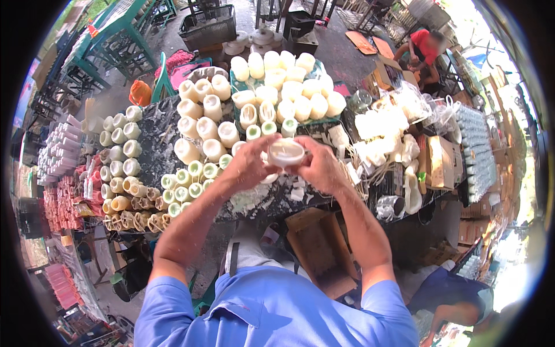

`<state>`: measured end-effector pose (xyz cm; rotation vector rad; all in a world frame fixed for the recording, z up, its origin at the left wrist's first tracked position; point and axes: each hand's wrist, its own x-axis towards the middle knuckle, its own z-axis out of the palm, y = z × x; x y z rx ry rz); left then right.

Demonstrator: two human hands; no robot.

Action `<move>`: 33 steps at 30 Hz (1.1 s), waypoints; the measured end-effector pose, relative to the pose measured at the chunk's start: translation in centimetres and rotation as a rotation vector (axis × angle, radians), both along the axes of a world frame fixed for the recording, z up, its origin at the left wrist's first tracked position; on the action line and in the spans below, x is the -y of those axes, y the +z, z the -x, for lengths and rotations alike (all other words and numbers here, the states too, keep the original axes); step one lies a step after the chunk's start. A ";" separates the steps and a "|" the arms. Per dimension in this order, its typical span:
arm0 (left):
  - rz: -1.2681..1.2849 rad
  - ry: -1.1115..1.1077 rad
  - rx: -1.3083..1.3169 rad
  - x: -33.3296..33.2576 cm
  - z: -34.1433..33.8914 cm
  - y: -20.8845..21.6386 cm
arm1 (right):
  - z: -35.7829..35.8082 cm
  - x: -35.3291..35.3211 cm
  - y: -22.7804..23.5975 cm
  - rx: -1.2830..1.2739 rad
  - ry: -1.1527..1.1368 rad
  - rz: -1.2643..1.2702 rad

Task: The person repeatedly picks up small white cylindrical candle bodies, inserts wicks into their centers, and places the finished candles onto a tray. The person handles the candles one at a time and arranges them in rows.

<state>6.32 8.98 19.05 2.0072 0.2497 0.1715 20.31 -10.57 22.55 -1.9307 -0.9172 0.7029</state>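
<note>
Both hands hold a hollow, whitish wax candle (286,152) over the near edge of a dark table, its oval open rim turned up. My left hand (253,162) grips its left side, fingers curled round it. On the other side my right hand (321,165) closes on its right wall. Just beyond stand several pale green hollow candles (268,128) and several cream hollow candles (228,134). Wax shavings (257,199) lie on the table under my hands.
A green tray (324,120) at the back carries several cream candles. Brownish candles (151,221) line the left front edge. White wax scraps (376,130) are heaped at right beside a cardboard box (440,163). A person in red (426,49) sits far right; another person (457,301) bends lower right.
</note>
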 end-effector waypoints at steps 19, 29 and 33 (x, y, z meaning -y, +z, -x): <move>-0.376 0.019 -0.267 -29.2 -21.3 -8.3 | -23.7 -32.3 -11.5 0.788 0.446 0.392; -0.469 -0.085 -0.332 -29.9 -21.3 -14.5 | -23.1 -33.9 -14.4 0.423 0.474 0.389; -0.482 -0.122 -0.355 -30.0 -22.3 -14.8 | -22.2 -34.3 -13.9 0.297 0.475 0.424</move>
